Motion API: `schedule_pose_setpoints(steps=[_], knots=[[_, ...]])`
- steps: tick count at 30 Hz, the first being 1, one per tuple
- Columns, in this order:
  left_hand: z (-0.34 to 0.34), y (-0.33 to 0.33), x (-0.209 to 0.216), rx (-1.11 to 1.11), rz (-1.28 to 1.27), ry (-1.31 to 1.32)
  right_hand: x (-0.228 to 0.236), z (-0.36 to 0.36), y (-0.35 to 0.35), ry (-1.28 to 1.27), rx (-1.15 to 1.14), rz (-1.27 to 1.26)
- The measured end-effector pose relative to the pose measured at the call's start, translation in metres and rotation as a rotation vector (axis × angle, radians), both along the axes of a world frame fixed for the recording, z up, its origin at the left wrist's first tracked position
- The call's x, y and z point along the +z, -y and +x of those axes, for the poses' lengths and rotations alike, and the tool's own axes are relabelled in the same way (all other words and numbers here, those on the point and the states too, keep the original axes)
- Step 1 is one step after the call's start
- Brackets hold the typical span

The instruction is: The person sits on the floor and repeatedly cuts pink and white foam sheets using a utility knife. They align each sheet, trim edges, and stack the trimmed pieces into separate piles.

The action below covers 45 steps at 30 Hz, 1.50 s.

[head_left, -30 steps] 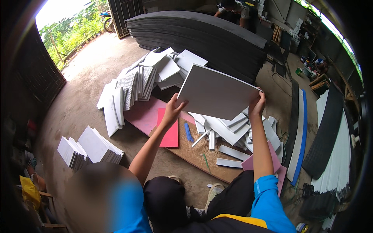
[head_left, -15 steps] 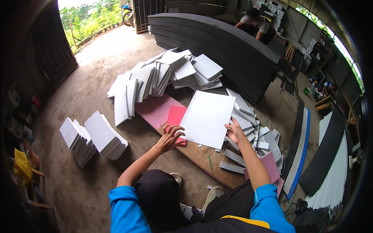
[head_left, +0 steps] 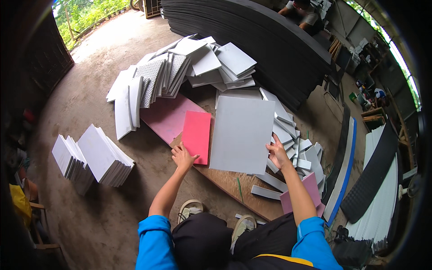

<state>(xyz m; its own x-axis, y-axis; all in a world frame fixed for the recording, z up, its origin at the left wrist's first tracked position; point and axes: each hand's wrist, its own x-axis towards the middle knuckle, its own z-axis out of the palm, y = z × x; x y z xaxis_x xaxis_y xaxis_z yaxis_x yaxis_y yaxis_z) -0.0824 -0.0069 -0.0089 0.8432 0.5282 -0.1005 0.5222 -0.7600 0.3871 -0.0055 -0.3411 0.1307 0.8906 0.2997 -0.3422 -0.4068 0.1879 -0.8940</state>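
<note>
Lying flat on the brown board [head_left: 227, 182], the large grey sheet [head_left: 242, 133] sits between the two hands, with the right hand [head_left: 278, 154] at its lower right edge, at about 4 o'clock from the sheet's middle. The right fingers [head_left: 273, 140] are spread and rest on that edge; whether they pinch it or only press on it cannot be told. The left hand [head_left: 182, 156] lies at about 8 o'clock from the sheet, well clear of it, fingers loosely open and holding nothing, touching the lower corner of the red panel [head_left: 196, 136] just beside the sheet's left edge.

The sheet is a plain, matt, pale grey rectangle, taller than wide, unmarked and slightly tilted. At its 3 o'clock lie scattered grey offcut strips [head_left: 294, 144]; at 12 o'clock a heap of grey panels [head_left: 198, 63]; at 10 o'clock a pink sheet [head_left: 168, 117] on the floor.
</note>
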Motion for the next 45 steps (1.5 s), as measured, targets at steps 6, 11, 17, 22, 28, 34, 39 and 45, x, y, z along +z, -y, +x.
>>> schedule_pose_setpoints(steps=[6,11,17,22,28,34,39,45], knots=[[0.007,-0.009,-0.007,0.095,-0.129,-0.077,-0.020,0.009,-0.019,-0.062,0.036,-0.037],[0.011,-0.009,0.008,0.110,-0.218,-0.087,-0.026,0.014,-0.030,-0.041,0.075,-0.122],[-0.002,-0.058,0.015,0.126,-0.389,0.371,-0.034,0.015,-0.049,0.010,0.071,-0.117],[-0.025,-0.080,0.015,0.102,-0.601,0.556,-0.053,0.013,-0.054,0.052,0.017,-0.155],[-0.016,-0.056,-0.013,-0.109,-0.612,0.341,-0.034,0.011,-0.064,0.062,-0.008,-0.101],[0.020,0.001,0.034,-0.251,-0.900,0.480,0.008,0.011,-0.018,0.015,-0.043,-0.061],[0.042,0.073,0.130,-0.560,-1.316,0.157,0.033,-0.015,0.033,0.044,-0.171,-0.043],[0.071,0.140,0.112,-0.611,-1.196,0.306,0.056,-0.056,0.141,0.041,-0.159,-0.431]])
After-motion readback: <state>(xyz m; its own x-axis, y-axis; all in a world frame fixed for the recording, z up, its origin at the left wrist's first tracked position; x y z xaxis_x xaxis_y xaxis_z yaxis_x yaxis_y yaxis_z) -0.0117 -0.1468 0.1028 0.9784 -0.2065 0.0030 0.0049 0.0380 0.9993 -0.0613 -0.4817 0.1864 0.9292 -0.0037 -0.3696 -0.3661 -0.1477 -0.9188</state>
